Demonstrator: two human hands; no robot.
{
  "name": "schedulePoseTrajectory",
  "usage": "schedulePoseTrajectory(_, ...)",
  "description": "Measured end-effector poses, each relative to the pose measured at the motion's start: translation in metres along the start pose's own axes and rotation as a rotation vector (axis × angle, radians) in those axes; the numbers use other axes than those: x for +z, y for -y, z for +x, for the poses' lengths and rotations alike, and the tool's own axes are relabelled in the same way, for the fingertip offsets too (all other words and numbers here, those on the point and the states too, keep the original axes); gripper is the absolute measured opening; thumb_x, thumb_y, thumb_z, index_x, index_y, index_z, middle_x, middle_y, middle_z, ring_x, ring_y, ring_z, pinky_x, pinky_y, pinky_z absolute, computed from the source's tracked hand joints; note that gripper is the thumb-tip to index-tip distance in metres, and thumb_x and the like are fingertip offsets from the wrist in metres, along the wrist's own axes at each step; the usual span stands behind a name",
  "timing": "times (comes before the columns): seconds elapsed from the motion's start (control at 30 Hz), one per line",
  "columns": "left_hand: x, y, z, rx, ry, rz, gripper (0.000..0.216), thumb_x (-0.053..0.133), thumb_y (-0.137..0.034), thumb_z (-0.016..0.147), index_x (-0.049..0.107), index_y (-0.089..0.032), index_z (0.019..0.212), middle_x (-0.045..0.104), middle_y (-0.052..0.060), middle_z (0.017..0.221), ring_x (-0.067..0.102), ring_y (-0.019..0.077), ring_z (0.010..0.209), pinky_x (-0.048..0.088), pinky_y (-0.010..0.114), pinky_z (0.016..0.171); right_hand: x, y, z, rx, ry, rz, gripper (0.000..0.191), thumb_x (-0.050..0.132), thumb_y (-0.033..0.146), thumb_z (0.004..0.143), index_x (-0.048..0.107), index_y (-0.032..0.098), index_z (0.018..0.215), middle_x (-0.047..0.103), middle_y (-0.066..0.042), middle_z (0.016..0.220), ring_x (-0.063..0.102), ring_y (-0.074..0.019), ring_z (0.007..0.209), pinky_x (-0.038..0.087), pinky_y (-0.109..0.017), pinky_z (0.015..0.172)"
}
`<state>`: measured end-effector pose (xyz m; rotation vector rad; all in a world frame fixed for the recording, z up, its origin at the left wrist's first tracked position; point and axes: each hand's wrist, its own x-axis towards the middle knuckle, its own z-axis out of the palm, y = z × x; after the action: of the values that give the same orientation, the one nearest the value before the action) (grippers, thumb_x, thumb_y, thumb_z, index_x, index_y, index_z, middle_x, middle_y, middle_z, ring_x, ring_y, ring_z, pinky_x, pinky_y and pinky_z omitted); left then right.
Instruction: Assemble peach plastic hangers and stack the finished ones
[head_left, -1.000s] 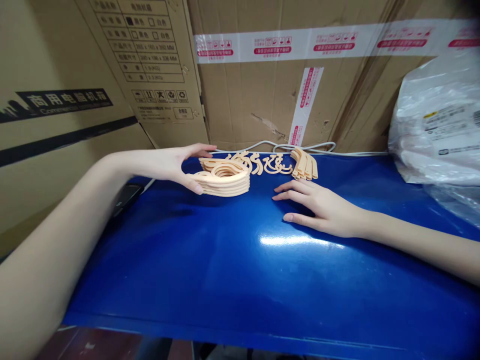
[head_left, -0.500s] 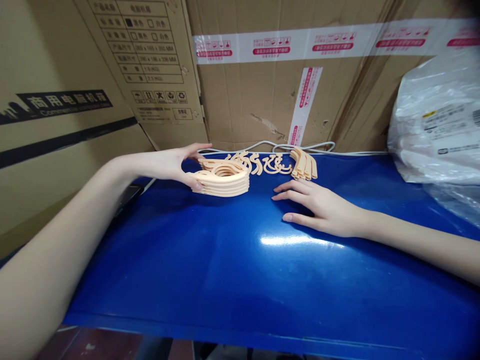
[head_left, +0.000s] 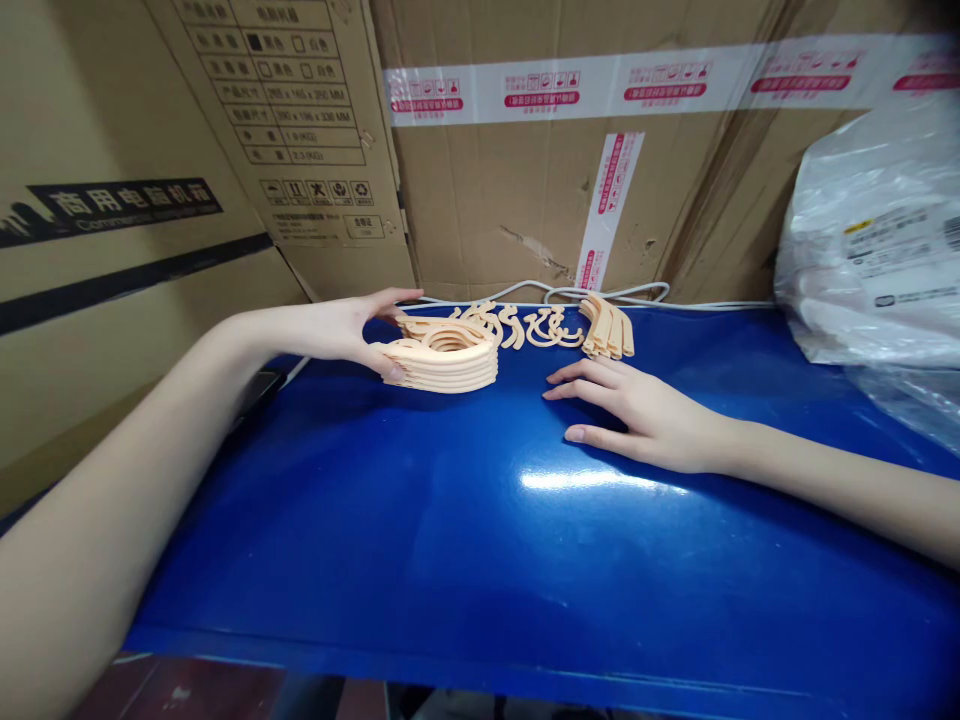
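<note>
A stack of peach curved plastic parts (head_left: pixel 450 365) lies on the blue table top (head_left: pixel 465 540) towards the back left. My left hand (head_left: pixel 352 328) cups the stack's left end, thumb pressed on its near side and fingers reaching round behind it. My right hand (head_left: pixel 645 415) rests flat on the table with its fingers stretched out and holds nothing. Just beyond its fingertips lie a small bundle of curved peach strips (head_left: pixel 609 330) and several small peach hook-shaped pieces (head_left: pixel 525 327).
Large cardboard boxes (head_left: pixel 525 170) wall off the back and left. A white cable (head_left: pixel 622 293) runs along the table's back edge. A crinkled plastic bag (head_left: pixel 877 240) sits at the right. A dark object (head_left: pixel 255 390) lies at the table's left edge.
My left hand's fingertips have drawn back slightly to the left at the stack. My right hand has stayed where it was.
</note>
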<state>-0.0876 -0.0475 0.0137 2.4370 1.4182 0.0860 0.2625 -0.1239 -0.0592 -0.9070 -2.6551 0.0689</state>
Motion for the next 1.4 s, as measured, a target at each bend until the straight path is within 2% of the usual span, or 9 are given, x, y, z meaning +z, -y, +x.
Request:
schedulePoseTrajectory(0.67,0.000,-0.003,0.000,-0.033,-0.008,-0.031,0.110,0.074,-0.058,0.063,0.019,-0.027,0.154,0.049,0.007,0.145,0.044,0.0326,0.133,0.032,0.038,0.113,0.000,0.000,0.000,0.001,0.016,-0.022,0.042,0.048,0.047,0.095,0.059,0.020,0.125,0.056,-0.012,0.131,0.055,-0.0251,0.118,0.045,-0.044,0.101)
schedulePoseTrajectory(0.87,0.002,-0.003,0.001,-0.031,-0.006,-0.058,0.111,0.075,-0.058,0.063,0.019,-0.027,0.153,0.051,0.007,0.143,0.045,0.0324,0.132,0.029,0.042,0.113,0.000,0.000,0.000,0.002,0.018,-0.026,0.043,0.048,0.047,0.095,0.059,0.019,0.125,0.056,-0.012,0.131,0.055,-0.0246,0.118,0.045,-0.043,0.101)
schedulePoseTrajectory(1.07,0.001,0.000,0.000,0.005,-0.012,-0.045,0.107,0.073,-0.057,0.067,0.018,-0.025,0.154,0.044,0.008,0.149,0.042,0.0313,0.133,0.029,0.040,0.112,0.000,0.000,0.000,0.012,0.016,-0.004,0.044,0.048,0.048,0.094,0.059,0.019,0.125,0.057,-0.013,0.132,0.056,-0.0258,0.119,0.045,-0.044,0.101)
schedulePoseTrajectory(1.23,0.001,0.001,0.002,-0.019,-0.012,-0.024,0.111,0.074,-0.059,0.063,0.019,-0.027,0.153,0.041,0.008,0.151,0.043,0.0311,0.134,0.032,0.037,0.110,0.001,0.003,0.006,0.122,-0.002,0.095,0.063,0.050,0.056,0.091,0.048,0.015,0.139,0.054,-0.015,0.139,0.051,-0.0277,0.128,0.041,-0.048,0.108)
schedulePoseTrajectory(1.4,0.002,0.000,0.002,-0.025,-0.007,-0.017,0.111,0.073,-0.059,0.063,0.017,-0.027,0.154,0.040,0.008,0.152,0.041,0.0313,0.136,0.031,0.037,0.111,0.002,0.007,0.027,0.138,0.076,0.106,0.083,0.051,0.060,0.088,0.032,0.007,0.150,0.031,-0.019,0.156,0.030,-0.0301,0.144,0.027,-0.050,0.117)
